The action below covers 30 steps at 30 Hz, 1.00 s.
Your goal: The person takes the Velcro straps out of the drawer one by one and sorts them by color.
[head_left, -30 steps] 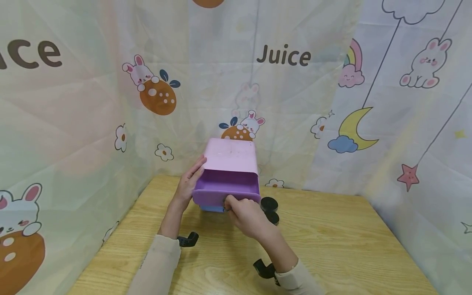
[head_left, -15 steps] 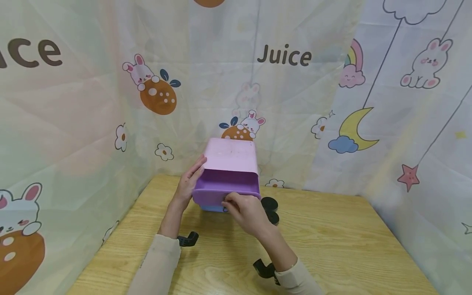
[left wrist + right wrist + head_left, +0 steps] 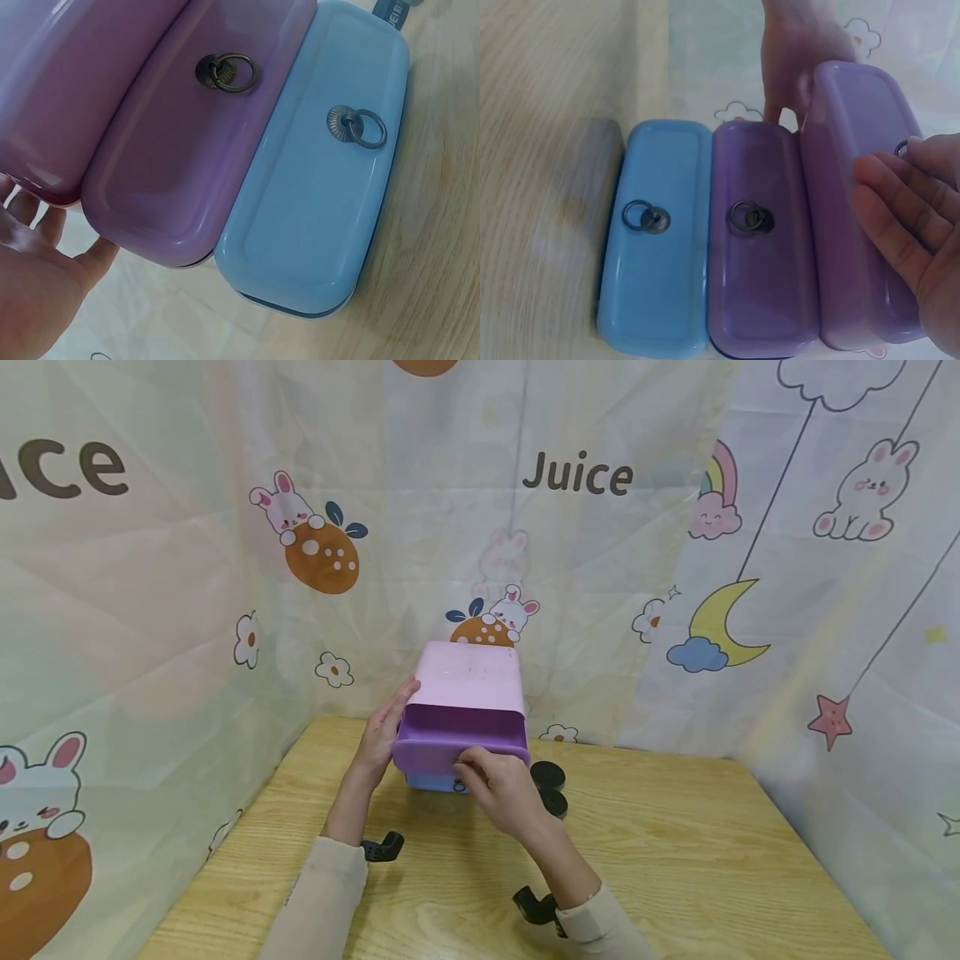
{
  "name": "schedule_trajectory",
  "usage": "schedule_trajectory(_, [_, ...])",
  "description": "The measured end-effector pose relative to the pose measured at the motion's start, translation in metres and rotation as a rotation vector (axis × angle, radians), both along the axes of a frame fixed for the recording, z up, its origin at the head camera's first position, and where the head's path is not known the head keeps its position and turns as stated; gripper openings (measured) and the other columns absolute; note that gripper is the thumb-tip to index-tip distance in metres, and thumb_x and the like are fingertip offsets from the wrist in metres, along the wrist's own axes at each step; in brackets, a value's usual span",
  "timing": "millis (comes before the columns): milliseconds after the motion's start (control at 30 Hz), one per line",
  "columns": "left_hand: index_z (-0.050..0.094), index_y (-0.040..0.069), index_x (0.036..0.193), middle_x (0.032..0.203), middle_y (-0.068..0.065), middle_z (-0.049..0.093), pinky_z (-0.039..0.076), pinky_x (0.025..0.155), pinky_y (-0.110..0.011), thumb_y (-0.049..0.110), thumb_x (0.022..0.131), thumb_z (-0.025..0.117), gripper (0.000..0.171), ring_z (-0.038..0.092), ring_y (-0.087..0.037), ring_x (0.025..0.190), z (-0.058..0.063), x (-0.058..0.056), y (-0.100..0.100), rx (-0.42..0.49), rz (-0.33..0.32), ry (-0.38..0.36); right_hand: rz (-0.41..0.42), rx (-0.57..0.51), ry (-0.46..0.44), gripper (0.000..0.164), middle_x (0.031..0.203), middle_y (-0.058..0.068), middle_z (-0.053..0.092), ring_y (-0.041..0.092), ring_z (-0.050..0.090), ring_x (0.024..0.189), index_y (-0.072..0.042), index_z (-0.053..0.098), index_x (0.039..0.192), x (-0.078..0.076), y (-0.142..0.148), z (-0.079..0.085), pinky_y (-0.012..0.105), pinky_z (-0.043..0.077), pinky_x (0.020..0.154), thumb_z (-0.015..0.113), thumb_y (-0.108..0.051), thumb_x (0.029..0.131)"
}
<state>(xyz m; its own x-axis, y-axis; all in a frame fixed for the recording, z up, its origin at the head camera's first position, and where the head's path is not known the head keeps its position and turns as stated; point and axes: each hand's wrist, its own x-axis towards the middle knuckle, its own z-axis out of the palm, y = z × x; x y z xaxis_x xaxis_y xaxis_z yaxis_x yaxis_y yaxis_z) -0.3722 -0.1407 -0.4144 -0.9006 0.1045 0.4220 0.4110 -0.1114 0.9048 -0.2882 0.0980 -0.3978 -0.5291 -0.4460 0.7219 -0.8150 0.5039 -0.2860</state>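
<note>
A small cabinet with a pink top stands on the table, with three drawers in its front. Its purple top drawer sticks partly out, and the part of its inside in sight holds nothing. My right hand pinches the metal ring pull on that drawer between thumb and fingers. Along the cabinet's left side rests my left hand, its fingers fairly straight. Below, the purple middle drawer and the blue bottom drawer are closed, their ring pulls hanging free.
Two black round objects lie right of the cabinet, partly behind my right hand. The wooden table extends to the right and in front. Printed fabric hangs behind and on both sides.
The top drawer has slid slightly inward, and my right hand has moved a little with it, its grip on the ring shifting. My left hand stays at the side.
</note>
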Motion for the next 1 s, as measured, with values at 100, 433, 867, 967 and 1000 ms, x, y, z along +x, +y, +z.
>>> schedule_trajectory(100, [0.049, 0.014, 0.156, 0.172, 0.006, 0.03, 0.013, 0.132, -0.047, 0.049, 0.113, 0.037, 0.057, 0.021, -0.018, 0.16, -0.001, -0.001, -0.001, -0.003, 0.007, 0.005, -0.012, -0.008, -0.033, 0.004, 0.07, -0.01, 0.063, -0.003, 0.05, 0.058, -0.014, 0.069, 0.097, -0.003, -0.001, 0.001, 0.014, 0.044, 0.054, 0.07, -0.015, 0.101])
schedule_trajectory(433, [0.049, 0.011, 0.156, 0.172, 0.003, 0.03, 0.013, 0.132, -0.048, 0.05, 0.113, 0.032, 0.06, 0.022, -0.019, 0.16, 0.0, -0.002, 0.0, -0.023, 0.009, 0.04, 0.002, -0.089, -0.067, 0.005, 0.089, 0.001, 0.077, 0.006, 0.064, 0.071, -0.008, 0.077, 0.1, -0.014, -0.002, 0.001, 0.021, 0.057, 0.065, 0.072, -0.009, 0.099])
schedule_trajectory(867, [0.05, 0.011, 0.155, 0.171, 0.005, 0.031, 0.011, 0.133, -0.042, 0.04, 0.113, 0.039, 0.052, 0.021, -0.014, 0.16, 0.001, -0.001, 0.002, -0.024, 0.021, 0.043, 0.11, -0.258, -0.247, 0.012, 0.1, 0.014, 0.079, 0.031, 0.078, 0.084, 0.001, 0.077, 0.107, -0.031, -0.001, -0.007, 0.023, 0.063, 0.074, 0.07, -0.006, 0.099])
schedule_trajectory(967, [0.049, 0.011, 0.156, 0.171, 0.005, 0.031, 0.011, 0.133, -0.042, 0.04, 0.114, 0.038, 0.052, 0.02, -0.014, 0.16, 0.001, 0.0, 0.002, -0.033, 0.023, 0.043, 0.117, -0.269, -0.257, 0.012, 0.099, 0.018, 0.079, 0.037, 0.078, 0.083, 0.002, 0.076, 0.106, -0.036, -0.002, -0.007, 0.023, 0.063, 0.072, 0.07, -0.004, 0.099])
schedule_trajectory(1000, [0.048, 0.01, 0.156, 0.171, 0.005, 0.03, 0.011, 0.133, -0.042, 0.04, 0.114, 0.038, 0.052, 0.02, -0.014, 0.16, 0.001, 0.0, 0.001, -0.037, 0.023, 0.043, 0.112, -0.266, -0.255, 0.011, 0.098, 0.017, 0.079, 0.036, 0.078, 0.082, 0.002, 0.076, 0.106, -0.037, -0.002, -0.007, 0.023, 0.063, 0.072, 0.07, -0.004, 0.099])
